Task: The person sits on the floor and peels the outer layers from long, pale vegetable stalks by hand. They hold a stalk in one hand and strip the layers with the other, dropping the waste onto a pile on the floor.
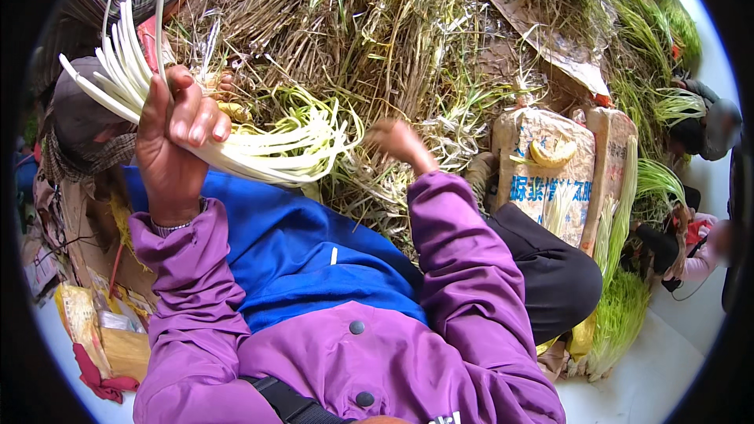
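The left hand [169, 141], toward nine o'clock, grips with curled fingers [196, 119], its thumb [152, 112] pointing to twelve above an upright left forearm [187, 255], while the right hand [402, 144], blurred just off centre toward one, ends a right forearm [455, 224] slanting to eleven.

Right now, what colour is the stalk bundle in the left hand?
The stalk bundle in the left hand is white, turning pale yellow-green; head view.

Beyond the grip of the left hand [177, 132], dry stalks [377, 55] thickly litter brown ground [559, 91]; well to its right, green leafy bundles [616, 326] lie on pale floor [671, 357].
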`<state>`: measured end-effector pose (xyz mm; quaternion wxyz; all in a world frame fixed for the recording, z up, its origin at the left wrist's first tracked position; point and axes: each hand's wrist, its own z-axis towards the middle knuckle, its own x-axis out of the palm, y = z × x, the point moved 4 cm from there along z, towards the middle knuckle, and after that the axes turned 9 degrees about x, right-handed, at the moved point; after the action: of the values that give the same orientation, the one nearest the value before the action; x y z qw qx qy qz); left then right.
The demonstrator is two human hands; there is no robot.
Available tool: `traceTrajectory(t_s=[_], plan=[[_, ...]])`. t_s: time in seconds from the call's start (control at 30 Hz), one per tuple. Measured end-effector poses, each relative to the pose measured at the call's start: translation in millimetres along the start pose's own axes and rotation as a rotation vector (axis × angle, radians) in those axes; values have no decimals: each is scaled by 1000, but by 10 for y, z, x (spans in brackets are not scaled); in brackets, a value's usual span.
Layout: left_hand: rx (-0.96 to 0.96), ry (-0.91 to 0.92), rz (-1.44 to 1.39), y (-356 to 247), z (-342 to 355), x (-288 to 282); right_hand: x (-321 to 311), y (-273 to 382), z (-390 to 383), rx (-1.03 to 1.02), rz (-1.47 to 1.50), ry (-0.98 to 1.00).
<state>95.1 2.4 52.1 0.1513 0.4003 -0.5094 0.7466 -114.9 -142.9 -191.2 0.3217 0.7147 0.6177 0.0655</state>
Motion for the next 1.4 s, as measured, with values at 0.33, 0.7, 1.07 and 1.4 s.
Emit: traceTrajectory(t_s=[0.33,0.7,1.07,1.4], plan=[[-178,-23,170,395,0,39,-1025,137,663,174,-388,-667],[-274,-186,489,562,-21,46,-517,84,118,-32,328,-91],[-259,-199,808,670,-55,1,-285,849,-1072,-531,169,-105],[-152,-231,464,588,-107,-41,0,1136,-1778,-631,-389,-392]])
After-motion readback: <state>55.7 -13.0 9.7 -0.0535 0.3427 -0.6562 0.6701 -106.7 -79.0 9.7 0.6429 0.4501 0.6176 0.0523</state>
